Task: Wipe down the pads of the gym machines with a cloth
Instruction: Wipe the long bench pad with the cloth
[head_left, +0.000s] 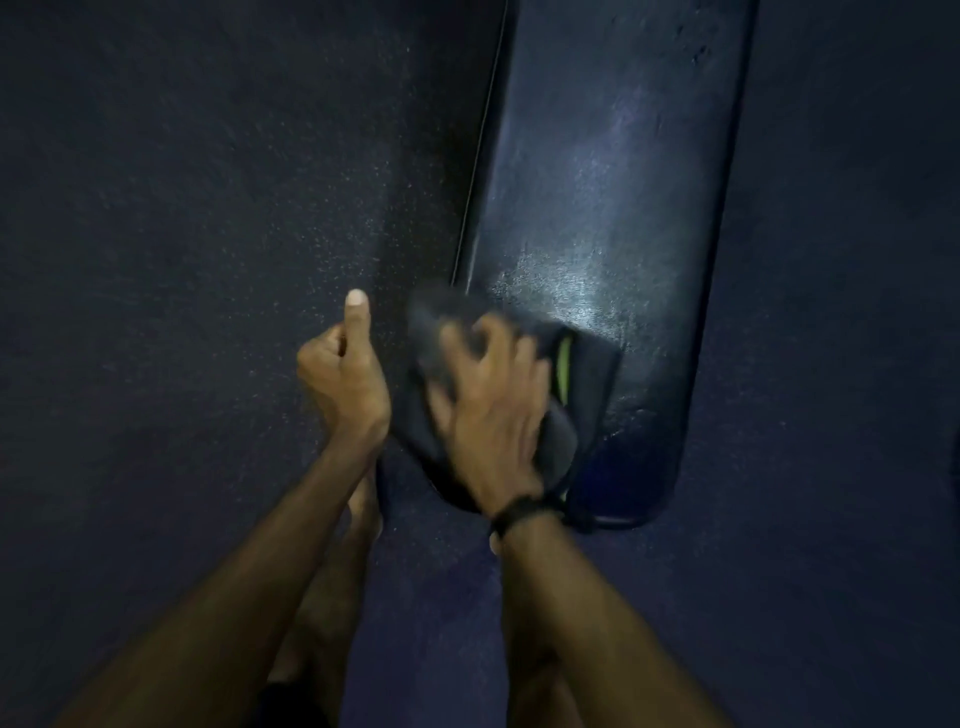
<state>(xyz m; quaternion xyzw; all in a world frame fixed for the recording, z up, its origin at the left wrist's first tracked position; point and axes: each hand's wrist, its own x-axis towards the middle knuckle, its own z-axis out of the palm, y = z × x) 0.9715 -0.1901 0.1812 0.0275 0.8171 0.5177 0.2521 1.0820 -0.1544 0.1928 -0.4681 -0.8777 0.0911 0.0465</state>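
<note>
A long dark padded bench (608, 208) runs from the top of the view down to its rounded near end, its surface shiny under the light. My right hand (493, 400) presses a dark cloth (587, 374) with a green stripe onto the near left part of the pad; the hand and cloth are motion-blurred. The fingers spread over the cloth and curl into it. My left hand (343, 374) hovers left of the bench with fingers curled, thumb pointing up, holding nothing.
Dark speckled rubber floor (208, 208) lies all around the bench. My bare leg and foot (358, 509) show below, between my forearms. A black band sits on my right wrist (524, 512).
</note>
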